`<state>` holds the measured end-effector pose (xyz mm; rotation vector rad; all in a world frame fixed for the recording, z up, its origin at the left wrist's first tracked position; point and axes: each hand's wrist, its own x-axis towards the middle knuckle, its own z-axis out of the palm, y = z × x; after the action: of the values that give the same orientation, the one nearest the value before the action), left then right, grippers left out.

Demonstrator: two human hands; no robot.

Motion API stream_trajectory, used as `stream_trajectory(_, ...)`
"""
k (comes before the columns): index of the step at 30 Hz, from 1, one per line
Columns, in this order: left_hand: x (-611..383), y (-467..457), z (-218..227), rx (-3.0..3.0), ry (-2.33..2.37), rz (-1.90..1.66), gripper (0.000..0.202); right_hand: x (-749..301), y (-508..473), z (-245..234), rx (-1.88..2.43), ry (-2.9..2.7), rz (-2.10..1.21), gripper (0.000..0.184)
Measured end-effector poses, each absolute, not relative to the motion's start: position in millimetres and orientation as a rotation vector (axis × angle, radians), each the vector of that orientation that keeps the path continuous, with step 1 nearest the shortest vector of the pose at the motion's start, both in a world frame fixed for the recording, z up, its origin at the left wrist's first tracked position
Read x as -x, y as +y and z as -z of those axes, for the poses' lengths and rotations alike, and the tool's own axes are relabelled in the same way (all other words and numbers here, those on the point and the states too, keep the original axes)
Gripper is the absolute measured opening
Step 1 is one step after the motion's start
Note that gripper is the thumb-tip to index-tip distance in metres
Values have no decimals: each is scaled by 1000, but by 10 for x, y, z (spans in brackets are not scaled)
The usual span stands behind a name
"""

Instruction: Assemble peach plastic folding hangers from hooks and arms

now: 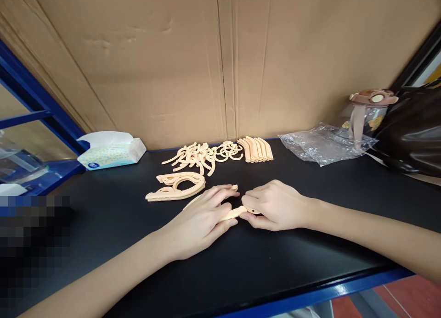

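My left hand (201,219) and my right hand (275,205) meet at the middle of the black table (113,226). Both are closed on the same peach plastic piece (237,212), which lies low over the table between them. A second strip of the piece pokes out past my left fingers (233,187). Just behind my left hand lies a small stack of assembled peach hook-shaped pieces (177,187). Farther back sit a loose heap of curved peach parts (203,156) and a neat row of straight peach strips (257,149).
A tissue pack (112,150) lies at the back left. A crumpled clear plastic bag (322,143), a lidded drinking bottle (368,111) and a dark bag (413,134) stand at the back right. A cardboard wall rises behind. A blue edge (327,292) borders the table front.
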<state>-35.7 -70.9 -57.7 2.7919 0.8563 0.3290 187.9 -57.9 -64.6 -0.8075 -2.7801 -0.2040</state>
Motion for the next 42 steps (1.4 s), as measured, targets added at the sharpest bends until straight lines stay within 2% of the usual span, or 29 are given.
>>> stream_trajectory(5, 348, -732, 502, -2671, 875, -359, 23, -1905, -544, 643, 803, -2824, 121, 30)
stream_trajectory(13, 429, -611, 565, -2476, 1019, -550, 25, -1972, -455, 531, 727, -2802, 257, 9)
stream_trajectory(18, 420, -565, 646, -2433, 1120, -708, 20, -1994, -405, 520, 640, -2696, 227, 19)
stream_trajectory(23, 442, -564, 637, -2301, 1324, -830, 31, -2012, -378, 555, 764, -2479, -56, 27)
stream_trajectory(30, 497, -548, 565, -2575, 1391, -752, 18, -2059, -241, 619, 829, -2351, -362, 31)
stream_trajectory(38, 487, -582, 562, -2481, 1592, -458, 10, -2084, -268, 554, 782, -2592, -374, 18)
stream_trajectory(42, 473, -587, 563, -2447, 1569, -441, 10, -2073, -361, 472, 747, -2727, -414, 23)
